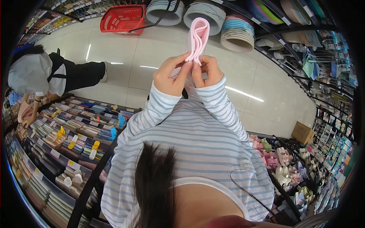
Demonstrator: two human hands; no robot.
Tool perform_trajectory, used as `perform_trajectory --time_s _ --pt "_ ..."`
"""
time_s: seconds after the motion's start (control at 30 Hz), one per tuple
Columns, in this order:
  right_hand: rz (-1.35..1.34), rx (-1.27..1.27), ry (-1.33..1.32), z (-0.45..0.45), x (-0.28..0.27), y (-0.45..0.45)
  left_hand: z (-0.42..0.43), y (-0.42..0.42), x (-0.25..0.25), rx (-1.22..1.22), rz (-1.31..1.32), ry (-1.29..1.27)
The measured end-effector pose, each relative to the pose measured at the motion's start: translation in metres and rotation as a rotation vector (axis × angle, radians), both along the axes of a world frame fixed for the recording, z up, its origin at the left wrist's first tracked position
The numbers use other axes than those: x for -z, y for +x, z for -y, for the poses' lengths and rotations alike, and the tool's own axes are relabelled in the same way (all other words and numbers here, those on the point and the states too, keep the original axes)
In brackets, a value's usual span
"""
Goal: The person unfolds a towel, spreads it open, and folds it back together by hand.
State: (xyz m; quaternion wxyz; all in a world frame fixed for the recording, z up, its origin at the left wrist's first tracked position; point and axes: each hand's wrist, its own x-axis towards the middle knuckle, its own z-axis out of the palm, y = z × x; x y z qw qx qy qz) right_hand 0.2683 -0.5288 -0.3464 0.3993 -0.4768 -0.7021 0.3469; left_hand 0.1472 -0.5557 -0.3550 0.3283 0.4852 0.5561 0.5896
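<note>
A folded pink cloth (198, 38) stands up between my two hands, its layers bent into loops at the top. My left hand (173, 74) pinches its lower left edge between thumb and fingers. On the lower right edge, my right hand (207, 71) grips the cloth with thumb and fingertips. Both hands are close together in front of my striped sleeves, above the tiled floor.
A red basket (122, 21) sits on the floor near stacked basins (237, 34). Another person (49, 72) reaches toward the shelf of folded cloths (72, 129) at left. Slippers (283, 155) and a cardboard box (302, 132) are at right.
</note>
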Motion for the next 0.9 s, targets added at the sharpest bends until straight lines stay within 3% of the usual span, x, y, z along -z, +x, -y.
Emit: perform_trajectory --time_s 0.5,0.8,0.9 --pt "-0.186 -0.131 -0.176 -0.002 0.002 0.007 0.001 -0.006 -0.002 0.057 -0.054 0.019" --pt "-0.031 -0.189 -0.113 -0.012 -0.007 0.023 -0.004 -0.014 -0.012 0.14 -0.244 0.087" --pt "0.006 -0.107 0.054 -0.021 -0.011 0.03 -0.004 -0.017 -0.014 0.172 -0.269 0.123"
